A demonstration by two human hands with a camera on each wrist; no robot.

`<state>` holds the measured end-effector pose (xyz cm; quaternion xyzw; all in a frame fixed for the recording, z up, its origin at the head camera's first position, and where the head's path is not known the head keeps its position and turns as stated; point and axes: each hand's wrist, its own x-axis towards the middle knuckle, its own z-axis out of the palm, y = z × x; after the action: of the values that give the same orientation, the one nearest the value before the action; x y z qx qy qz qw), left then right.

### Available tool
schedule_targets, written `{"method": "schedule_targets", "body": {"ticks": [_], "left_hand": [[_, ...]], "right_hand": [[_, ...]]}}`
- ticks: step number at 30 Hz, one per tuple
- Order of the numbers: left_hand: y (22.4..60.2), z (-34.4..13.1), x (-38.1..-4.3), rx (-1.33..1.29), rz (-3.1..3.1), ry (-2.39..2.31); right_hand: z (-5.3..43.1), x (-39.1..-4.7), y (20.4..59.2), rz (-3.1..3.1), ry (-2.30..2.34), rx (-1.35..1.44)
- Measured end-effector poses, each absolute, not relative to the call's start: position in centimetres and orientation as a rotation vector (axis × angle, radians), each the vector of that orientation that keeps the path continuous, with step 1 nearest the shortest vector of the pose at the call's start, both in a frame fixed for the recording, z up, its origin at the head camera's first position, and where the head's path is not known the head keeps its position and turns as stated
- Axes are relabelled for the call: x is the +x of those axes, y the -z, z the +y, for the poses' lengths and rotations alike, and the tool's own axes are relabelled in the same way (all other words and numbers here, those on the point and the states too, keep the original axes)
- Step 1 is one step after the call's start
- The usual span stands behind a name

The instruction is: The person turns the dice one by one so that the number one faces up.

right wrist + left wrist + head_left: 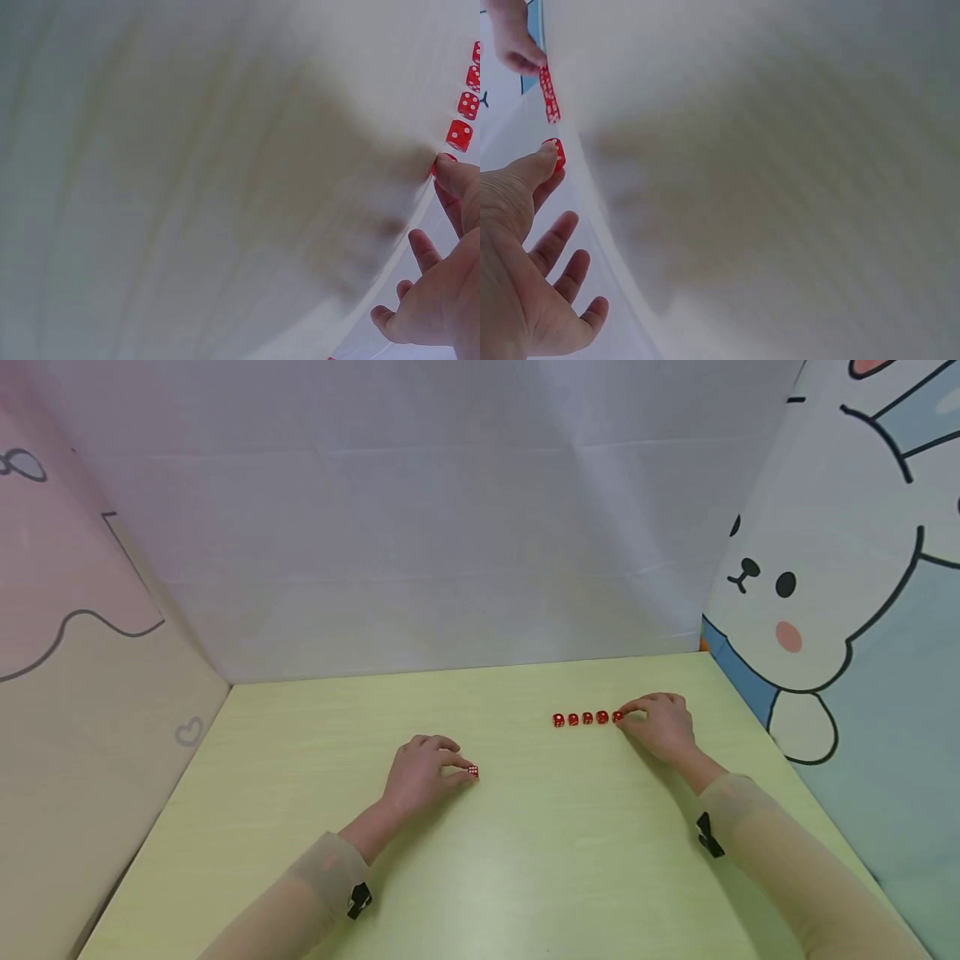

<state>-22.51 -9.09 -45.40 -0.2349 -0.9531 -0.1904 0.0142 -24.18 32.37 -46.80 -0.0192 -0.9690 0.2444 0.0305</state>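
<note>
Between thumb and index finger, my left hand (pixel 423 774) pinches a red die with white dots (pixel 473 771), over the middle of the table. The left wrist view shows that die (pixel 559 154) at the fingertips, with the other fingers spread. Farther back and to the right, my right hand (pixel 662 725) pinches another red die (pixel 618 716) at the right end of a row. Several more red dice (pixel 587 718) make up this row, side by side with small gaps. In the right wrist view, thumb and finger mostly cover the pinched die, and the nearest row die (pixel 460 135) shows its dots.
A pale yellow table (pixel 300 735) lies under both hands. A whitish sheet (pixel 450 543) hangs behind its back edge. On the right stands a panel with a cartoon rabbit (pixel 817 585); a pink and beige panel (pixel 90 710) stands on the left.
</note>
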Motion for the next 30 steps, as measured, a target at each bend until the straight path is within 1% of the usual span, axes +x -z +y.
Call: {"method": "schedule_targets", "body": {"ticks": [8, 30], "left_hand": [[46.5, -8.5, -21.6, -0.809, -2.976, 0.536], [46.5, -8.5, -20.9, -0.878, -2.93, 0.488]], "right_hand": [[32.4, -24.3, 46.8, -2.994, -0.744, -0.076], [32.5, -24.4, 46.8, -2.988, -0.739, -0.076]]}}
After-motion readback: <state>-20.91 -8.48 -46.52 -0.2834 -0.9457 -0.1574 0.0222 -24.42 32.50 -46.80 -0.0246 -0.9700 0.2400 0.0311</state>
